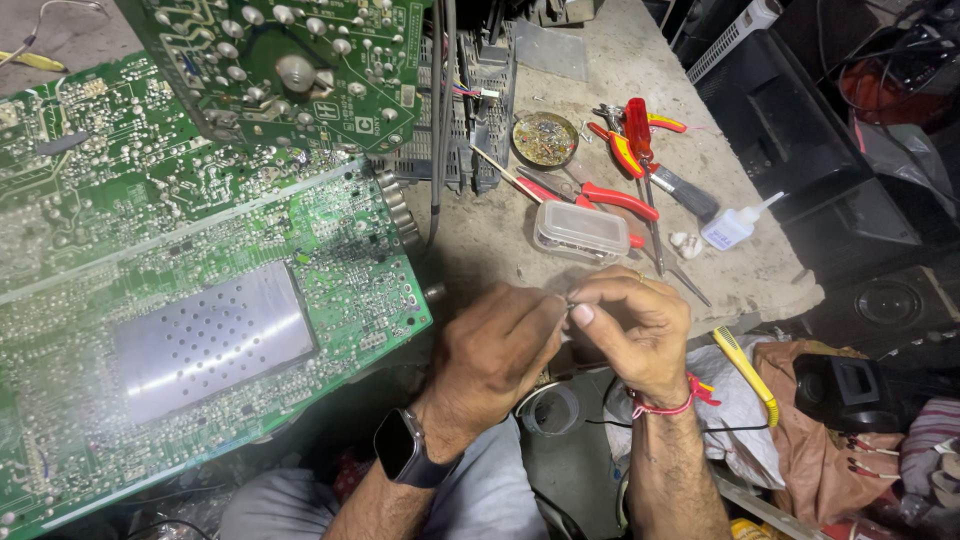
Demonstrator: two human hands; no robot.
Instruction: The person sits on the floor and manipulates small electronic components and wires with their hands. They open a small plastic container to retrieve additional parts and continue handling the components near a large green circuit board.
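While both my hands are drawn together over the near edge of the grey concrete counter (pixel 640 60), the head view shows the work in its fine, close stage. My left hand (pixel 495 350), with the dark smartwatch (pixel 405 450) on its wrist, has its fingers (pixel 545 310) pressed together against the fingers of my right hand (pixel 630 325), and the two pinch one tiny part (pixel 570 305) between them; it is too small to tell what it is. The large green circuit board (pixel 180 300) with its perforated metal shield (pixel 210 340) lies bare to my left, apart from my hands, so I judge it is already opened up and waiting. The small clear plastic box (pixel 580 230) sits closed just beyond my knuckles. The red-handled pliers (pixel 600 195), the red screwdriver (pixel 640 135), the round tin of solder scraps (pixel 545 138) and the small white glue bottle (pixel 735 225) lie farther back, none in hand. By my reckoning the little piece is being readied, and fitting it remains.
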